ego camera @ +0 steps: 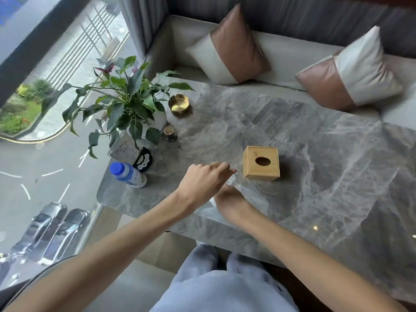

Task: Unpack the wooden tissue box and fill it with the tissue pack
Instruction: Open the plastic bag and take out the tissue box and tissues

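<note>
The square, pale wooden tissue box (261, 163) with the oval slot in its top sits bare on the grey marble table (326, 154), just beyond both hands; it looks rigid and light, smooth-sided, so a grip across two opposite walls should hold it best, and nothing about it looks fragile. In front of it, a crinkled sheet of clear plastic wrapping (242, 188) lies between the hands; thin, limp and slippery by the look of it, best pinched at an edge. The left hand (202, 179) hovers over the table with fingertips drawn together near the wrap's upper edge, seemingly pinching it, though the film is too transparent to be sure. The right hand (229, 199) lies low at the wrap's near side; its fingers are blurred and partly hidden, so I cannot tell whether they grip. The box stands just to the right of the left fingertips, apart from them. No tissue pack shows anywhere; off to the left stand a blue-capped plastic bottle (127, 174) and a leafy potted plant (126, 102).
</note>
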`<action>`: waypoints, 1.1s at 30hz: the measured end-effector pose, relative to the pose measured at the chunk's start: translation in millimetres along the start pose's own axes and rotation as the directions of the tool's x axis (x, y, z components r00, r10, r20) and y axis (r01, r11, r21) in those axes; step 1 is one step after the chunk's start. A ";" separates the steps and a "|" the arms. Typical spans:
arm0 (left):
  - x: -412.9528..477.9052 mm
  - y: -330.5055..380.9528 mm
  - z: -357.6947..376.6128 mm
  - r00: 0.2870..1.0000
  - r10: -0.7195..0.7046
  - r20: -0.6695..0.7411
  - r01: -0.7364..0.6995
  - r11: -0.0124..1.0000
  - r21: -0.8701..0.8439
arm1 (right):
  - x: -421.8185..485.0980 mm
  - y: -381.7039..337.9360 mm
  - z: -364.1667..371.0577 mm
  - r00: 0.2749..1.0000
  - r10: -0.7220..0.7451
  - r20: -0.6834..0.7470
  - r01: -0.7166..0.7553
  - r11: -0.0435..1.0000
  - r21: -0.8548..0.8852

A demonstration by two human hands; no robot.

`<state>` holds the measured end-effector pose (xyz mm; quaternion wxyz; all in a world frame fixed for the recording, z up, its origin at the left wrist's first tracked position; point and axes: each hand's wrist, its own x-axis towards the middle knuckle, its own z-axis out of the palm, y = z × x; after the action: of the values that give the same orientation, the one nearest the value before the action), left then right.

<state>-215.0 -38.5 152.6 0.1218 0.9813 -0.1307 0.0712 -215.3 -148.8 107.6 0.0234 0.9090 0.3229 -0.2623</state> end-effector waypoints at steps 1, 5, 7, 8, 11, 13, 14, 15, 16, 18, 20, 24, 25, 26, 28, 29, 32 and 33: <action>-1.0 -0.3 -2.2 1.000 0.013 0.007 -0.013 1.000 -0.002 | 11.8 2.0 5.6 0.999 -0.039 0.034 0.041 0.998 -0.042; -3.6 -3.5 -4.7 0.995 0.064 0.072 -0.064 0.998 -0.003 | 44.7 8.8 35.4 0.995 0.072 0.072 -0.072 0.997 0.001; -4.1 -4.8 -6.1 0.995 0.076 0.067 -0.076 0.997 -0.002 | 56.2 17.9 49.8 0.981 0.153 0.122 -0.164 0.983 0.080; -4.4 -5.2 -7.2 0.995 0.077 0.068 -0.077 0.997 -0.004 | 61.7 20.7 56.8 0.978 0.153 0.140 -0.169 0.980 0.110; -5.0 -7.8 -9.5 0.993 0.068 0.093 -0.068 0.998 -0.008 | 70.2 23.4 68.1 0.980 0.129 0.151 -0.142 0.987 0.080; -5.7 -9.5 -10.8 0.994 0.064 0.093 -0.062 0.998 -0.029 | 75.7 26.1 74.4 0.975 0.129 0.179 -0.139 0.989 0.045; -6.2 -9.7 -11.7 0.993 0.068 0.098 -0.065 0.997 -0.036 | 77.6 25.3 75.1 0.969 0.152 0.193 -0.166 0.984 0.059; -6.3 -9.7 -12.5 0.992 0.076 0.105 -0.072 0.997 -0.041 | 80.6 24.6 75.3 0.969 0.153 0.195 -0.172 0.982 0.083; -6.2 -9.9 -12.9 0.990 0.085 0.111 -0.080 0.996 -0.042 | 81.7 27.0 75.3 0.975 0.151 0.162 -0.171 0.978 0.121; -5.6 -10.8 -12.6 0.988 0.094 0.124 -0.090 0.995 -0.037 | 80.8 30.6 72.8 0.978 0.169 0.124 -0.194 0.954 0.229; -3.8 -12.8 -12.3 0.987 0.093 0.134 -0.089 0.995 -0.034 | 79.1 33.3 69.4 0.980 0.171 0.104 -0.191 0.953 0.236; 5.0 -22.8 -13.5 0.985 0.105 0.133 -0.108 0.994 0.017 | 81.5 22.7 48.1 0.969 0.134 0.210 -0.147 0.988 0.052; 9.2 -27.4 -14.6 0.984 0.113 0.137 -0.120 0.992 0.042 | 81.1 19.2 37.9 0.965 0.116 0.233 -0.114 0.993 -0.026; 14.2 -33.1 -16.2 0.983 0.120 0.142 -0.131 0.989 0.067 | 82.8 17.5 28.9 0.961 0.080 0.264 -0.074 0.997 -0.031; 27.8 -47.0 -21.4 0.980 0.131 0.148 -0.147 0.984 0.100 | 84.5 16.7 2.6 0.937 -0.021 0.349 0.018 1.000 0.013; 36.1 -53.8 -25.4 0.978 0.139 0.157 -0.157 0.982 0.109 | 80.2 15.8 -16.3 0.924 -0.071 0.375 0.077 0.997 -0.001; 63.2 -70.7 -42.6 0.960 0.166 0.224 -0.191 0.977 0.097 | 62.3 16.1 -74.1 0.923 -0.154 0.352 0.144 0.988 0.054; 72.4 -75.0 -50.0 0.954 0.161 0.254 -0.185 0.980 0.075 | 53.2 18.3 -94.4 0.927 -0.200 0.317 0.184 0.980 0.082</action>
<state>-130.6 27.4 196.4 0.0496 0.9721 -0.2268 -0.0344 -126.0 -112.8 160.5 0.0273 0.8180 0.3953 -0.4170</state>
